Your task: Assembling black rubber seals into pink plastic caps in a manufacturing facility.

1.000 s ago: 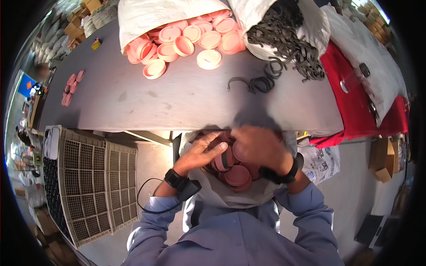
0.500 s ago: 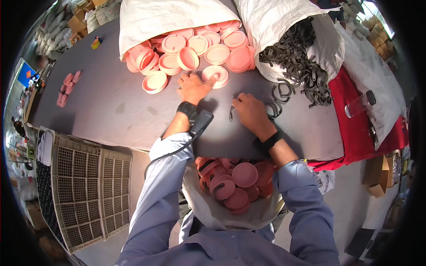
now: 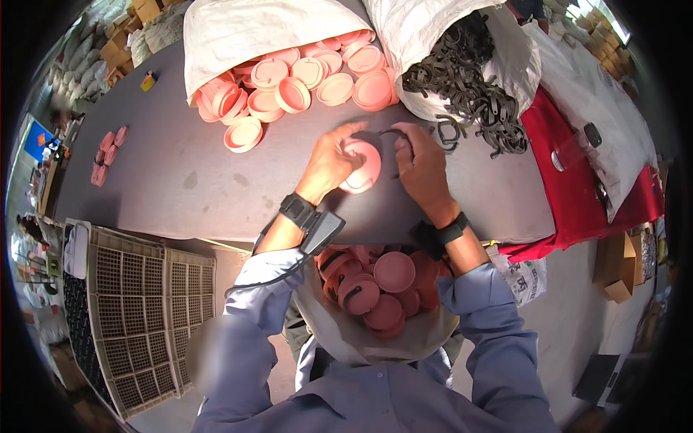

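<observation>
My left hand [image 3: 330,164] is closed on the edge of a round pink lid [image 3: 367,170], which it holds tilted above the grey table. Close by on the right, my right hand [image 3: 421,160] pinches a thin black curved strap [image 3: 390,133]; part of the strap is hidden by the fingers. Lid and strap are near each other, and I cannot tell whether they touch. Beyond my hands, many pink lids [image 3: 292,94] spill from a white sack [image 3: 253,36]. To their right, black straps [image 3: 480,94] pour out of a second white sack [image 3: 411,43].
At my lap an open sack [image 3: 346,346] holds pink lids, some with black straps. Small pink pieces [image 3: 108,153] lie on the table's left. A plastic crate [image 3: 144,310] stands at lower left. On red cloth [image 3: 541,195] at right lies a clear bottle [image 3: 574,151].
My left hand has lifted a pink lid from the pile's front and brought it nearer to me. My right hand has come up beside it with the black strap.
</observation>
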{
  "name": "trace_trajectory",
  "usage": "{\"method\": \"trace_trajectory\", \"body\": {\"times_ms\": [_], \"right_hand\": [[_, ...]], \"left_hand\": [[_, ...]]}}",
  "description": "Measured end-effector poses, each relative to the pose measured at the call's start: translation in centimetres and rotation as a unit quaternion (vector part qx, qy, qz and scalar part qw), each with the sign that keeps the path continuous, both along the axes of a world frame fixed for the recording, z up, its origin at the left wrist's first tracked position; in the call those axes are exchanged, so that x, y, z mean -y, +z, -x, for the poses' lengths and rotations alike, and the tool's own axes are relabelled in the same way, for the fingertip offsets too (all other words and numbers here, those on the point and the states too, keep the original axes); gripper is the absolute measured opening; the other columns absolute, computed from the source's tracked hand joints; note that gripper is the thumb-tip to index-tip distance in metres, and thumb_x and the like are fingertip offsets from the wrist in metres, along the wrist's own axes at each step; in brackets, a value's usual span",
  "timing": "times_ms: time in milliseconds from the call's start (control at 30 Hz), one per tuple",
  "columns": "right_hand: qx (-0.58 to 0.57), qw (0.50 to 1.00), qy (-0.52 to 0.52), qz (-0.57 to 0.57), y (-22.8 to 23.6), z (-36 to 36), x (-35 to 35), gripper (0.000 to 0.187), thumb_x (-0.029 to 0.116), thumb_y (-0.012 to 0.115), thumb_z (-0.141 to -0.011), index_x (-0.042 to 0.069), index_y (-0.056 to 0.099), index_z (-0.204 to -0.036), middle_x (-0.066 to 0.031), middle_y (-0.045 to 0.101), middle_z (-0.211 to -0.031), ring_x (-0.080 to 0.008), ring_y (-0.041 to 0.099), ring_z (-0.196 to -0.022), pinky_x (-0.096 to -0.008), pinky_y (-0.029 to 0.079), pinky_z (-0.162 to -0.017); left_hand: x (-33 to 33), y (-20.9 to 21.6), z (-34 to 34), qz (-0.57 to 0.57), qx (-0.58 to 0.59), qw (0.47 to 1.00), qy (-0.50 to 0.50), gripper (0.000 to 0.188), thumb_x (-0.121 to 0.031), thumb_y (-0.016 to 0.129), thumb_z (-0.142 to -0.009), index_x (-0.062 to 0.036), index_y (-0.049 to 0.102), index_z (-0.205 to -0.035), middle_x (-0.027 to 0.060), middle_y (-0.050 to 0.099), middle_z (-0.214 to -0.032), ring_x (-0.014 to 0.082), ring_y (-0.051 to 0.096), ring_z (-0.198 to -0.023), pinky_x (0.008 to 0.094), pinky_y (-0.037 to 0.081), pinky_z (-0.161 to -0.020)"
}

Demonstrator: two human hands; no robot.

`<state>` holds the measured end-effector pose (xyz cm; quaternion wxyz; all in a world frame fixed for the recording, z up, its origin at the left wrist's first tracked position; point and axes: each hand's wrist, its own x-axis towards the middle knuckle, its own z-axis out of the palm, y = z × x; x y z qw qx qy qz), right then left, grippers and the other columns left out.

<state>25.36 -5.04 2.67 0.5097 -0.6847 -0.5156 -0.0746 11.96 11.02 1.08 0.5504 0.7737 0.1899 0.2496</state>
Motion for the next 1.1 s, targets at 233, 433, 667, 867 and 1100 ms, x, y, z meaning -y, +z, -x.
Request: {"method": "trace_trajectory", "body": {"times_ms": [233, 433, 667, 867, 1100], "right_hand": [[0.086, 0.993, 0.058, 0.062, -0.4, 5.7, 2.7, 0.043, -0.007, 0.056, -0.088, 0.004, 0.063, -0.129, -0.0155, 0.059, -0.095, -0.0351, 0.063, -0.082, -0.0446, 0.052, -0.070], [0.064, 0.997, 0.015, 0.040, -0.8, 6.7, 5.0, 0.044, -0.009, 0.056, -0.087, 0.001, 0.062, -0.129, -0.0174, 0.059, -0.094, -0.0357, 0.064, -0.081, -0.0442, 0.052, -0.069], [0.030, 0.996, 0.005, 0.080, -0.7, 8.8, 6.4, 0.043, 0.004, 0.063, -0.090, 0.005, 0.056, -0.132, -0.0188, 0.062, -0.103, -0.0425, 0.067, -0.089, -0.0510, 0.057, -0.073], [0.027, 0.994, -0.067, 0.080, -2.4, 10.9, 6.8, 0.045, 0.006, 0.065, -0.089, 0.002, 0.056, -0.133, -0.0199, 0.062, -0.104, -0.0415, 0.064, -0.089, -0.0493, 0.056, -0.076], [0.063, 0.997, -0.030, 0.019, -2.9, 12.2, 6.6, 0.040, 0.001, 0.061, -0.090, -0.004, 0.061, -0.130, -0.0209, 0.062, -0.091, -0.0417, 0.064, -0.080, -0.0500, 0.053, -0.070]], "left_hand": [[4.6, 4.0, 4.3, 0.076, -0.059, 0.993, -0.067, 0.060, 0.002, 0.083, -0.079, 0.0004, 0.055, -0.133, 0.0075, 0.069, -0.105, 0.0131, 0.066, -0.096, 0.0281, 0.055, -0.086], [5.1, 3.3, 7.2, 0.074, 0.009, 0.997, -0.029, 0.053, 0.006, 0.078, -0.086, 0.0004, 0.058, -0.135, 0.0099, 0.074, -0.108, 0.0144, 0.070, -0.101, 0.0287, 0.058, -0.091], [8.6, 4.6, 8.4, 0.163, 0.020, 0.986, -0.037, 0.033, 0.006, 0.067, -0.097, -0.0031, 0.072, -0.128, 0.0077, 0.076, -0.110, 0.0131, 0.070, -0.104, 0.0290, 0.056, -0.093], [8.1, 3.5, 8.9, 0.045, 0.039, 0.997, -0.055, 0.030, 0.007, 0.064, -0.098, -0.0021, 0.073, -0.125, 0.0052, 0.075, -0.110, 0.0118, 0.066, -0.100, 0.0278, 0.053, -0.092], [7.4, 2.7, 8.9, 0.052, 0.054, 0.996, -0.041, 0.021, 0.006, 0.064, -0.097, -0.0019, 0.075, -0.114, 0.0034, 0.074, -0.104, 0.0117, 0.065, -0.097, 0.0289, 0.054, -0.091]]}}
